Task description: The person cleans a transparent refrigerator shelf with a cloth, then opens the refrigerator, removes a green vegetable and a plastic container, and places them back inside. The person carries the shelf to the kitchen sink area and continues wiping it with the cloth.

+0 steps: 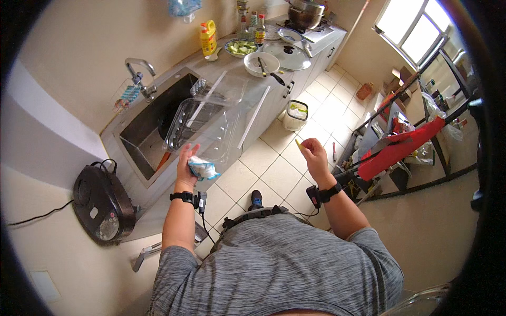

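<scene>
A crumpled white cloth with blue edging (pixel 204 168) is held in my left hand (pixel 187 166), beside the front edge of the counter. Just beyond that hand, clear plastic containers (pixel 209 128) lie across the steel sink (pixel 148 138) and the countertop. My right hand (pixel 316 156) is above the tiled floor, pinching a small yellow piece (pixel 299 143) between thumb and fingertips. What the piece is cannot be made out. A bin (pixel 294 121) with a pale bag and green scraps inside stands on the floor farther ahead.
A white frying pan (pixel 259 63), a glass lid (pixel 287 55) and a bowl of cut green vegetable (pixel 242 48) occupy the counter. At left sits a dark kitchen appliance (pixel 103 205). A cluttered rack (pixel 399 142) borders the right, with a red-handled tool (pixel 334 151) on the floor nearby.
</scene>
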Available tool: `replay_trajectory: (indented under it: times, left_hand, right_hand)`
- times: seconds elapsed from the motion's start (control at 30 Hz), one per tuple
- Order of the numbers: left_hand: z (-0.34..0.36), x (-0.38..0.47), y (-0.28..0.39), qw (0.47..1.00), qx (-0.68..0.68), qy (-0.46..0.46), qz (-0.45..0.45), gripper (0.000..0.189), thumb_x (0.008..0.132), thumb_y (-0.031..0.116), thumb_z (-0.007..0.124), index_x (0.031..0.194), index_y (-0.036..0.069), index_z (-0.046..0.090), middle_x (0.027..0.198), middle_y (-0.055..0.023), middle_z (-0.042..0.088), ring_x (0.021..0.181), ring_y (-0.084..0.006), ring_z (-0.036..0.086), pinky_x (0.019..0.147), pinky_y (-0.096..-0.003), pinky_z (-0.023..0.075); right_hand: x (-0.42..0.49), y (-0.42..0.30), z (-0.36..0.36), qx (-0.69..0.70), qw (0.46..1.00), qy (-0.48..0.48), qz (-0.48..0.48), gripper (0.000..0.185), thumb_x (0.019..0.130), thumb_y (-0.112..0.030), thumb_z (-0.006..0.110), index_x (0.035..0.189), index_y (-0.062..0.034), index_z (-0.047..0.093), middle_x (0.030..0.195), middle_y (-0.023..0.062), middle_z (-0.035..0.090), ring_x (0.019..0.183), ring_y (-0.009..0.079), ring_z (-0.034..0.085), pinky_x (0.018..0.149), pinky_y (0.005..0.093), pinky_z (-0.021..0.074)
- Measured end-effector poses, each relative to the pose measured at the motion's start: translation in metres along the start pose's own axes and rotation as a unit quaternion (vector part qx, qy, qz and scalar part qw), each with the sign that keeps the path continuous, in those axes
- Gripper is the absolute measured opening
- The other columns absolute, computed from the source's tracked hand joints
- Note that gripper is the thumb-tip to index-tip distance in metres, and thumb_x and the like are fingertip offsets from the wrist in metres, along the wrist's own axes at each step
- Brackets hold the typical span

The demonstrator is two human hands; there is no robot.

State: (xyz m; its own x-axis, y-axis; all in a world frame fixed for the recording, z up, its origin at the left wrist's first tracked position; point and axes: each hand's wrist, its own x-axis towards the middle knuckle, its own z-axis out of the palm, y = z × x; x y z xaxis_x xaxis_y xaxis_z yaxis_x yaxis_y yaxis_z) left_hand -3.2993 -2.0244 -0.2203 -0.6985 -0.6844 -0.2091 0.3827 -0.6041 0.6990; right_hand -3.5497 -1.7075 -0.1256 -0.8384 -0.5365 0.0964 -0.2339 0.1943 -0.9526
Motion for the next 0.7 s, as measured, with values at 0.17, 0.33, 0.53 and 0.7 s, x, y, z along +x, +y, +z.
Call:
replay_trajectory:
  times: [0.17,0.33,0.53,0.7]
  left_hand:
    - [-0.034,-0.001,-0.014,0.998,-0.027,0.049,-0.01,0.034,0.086,0.024,0.054,0.119,0.016,0.05,0.126,-0.014,0.055,0.108,-0.0252,0.054,0.086,-0.0424,0.0487]
    - [-0.055,-0.023,-0.009,0.995,-0.045,0.092,0.005,0.036,0.085,0.024,0.056,0.12,0.016,0.051,0.127,-0.0137,0.055,0.112,-0.0256,0.052,0.091,-0.0425,0.0449]
    - [-0.077,-0.073,0.006,0.981,-0.091,0.146,0.092,0.045,0.082,0.022,0.057,0.125,0.019,0.048,0.131,-0.0114,0.053,0.116,-0.0253,0.048,0.096,-0.0425,0.0397]
    - [-0.093,-0.118,0.02,0.958,-0.121,0.215,0.144,0.049,0.082,0.021,0.054,0.129,0.02,0.042,0.131,-0.0072,0.054,0.119,-0.0256,0.046,0.096,-0.0467,0.0392]
  right_hand:
    - [-0.004,0.018,-0.016,-0.008,0.999,0.012,0.03,0.01,0.085,-0.006,0.058,0.092,0.0012,0.057,0.078,0.0009,0.057,0.069,0.0061,0.05,0.06,0.0212,0.0415]
    - [-0.001,0.034,-0.013,0.003,0.999,-0.015,0.049,0.011,0.085,-0.006,0.059,0.093,0.0011,0.057,0.079,0.0022,0.058,0.071,0.0075,0.051,0.062,0.0216,0.0425]
    - [0.015,0.04,0.013,0.017,0.996,-0.078,0.027,0.009,0.086,-0.007,0.055,0.093,-0.0014,0.057,0.078,0.0,0.054,0.066,0.0076,0.046,0.058,0.0218,0.0381]
    - [0.027,0.032,0.048,-0.01,0.989,-0.144,0.027,0.008,0.085,-0.007,0.057,0.092,-0.0024,0.057,0.077,-0.0003,0.053,0.065,0.0072,0.045,0.057,0.0217,0.037]
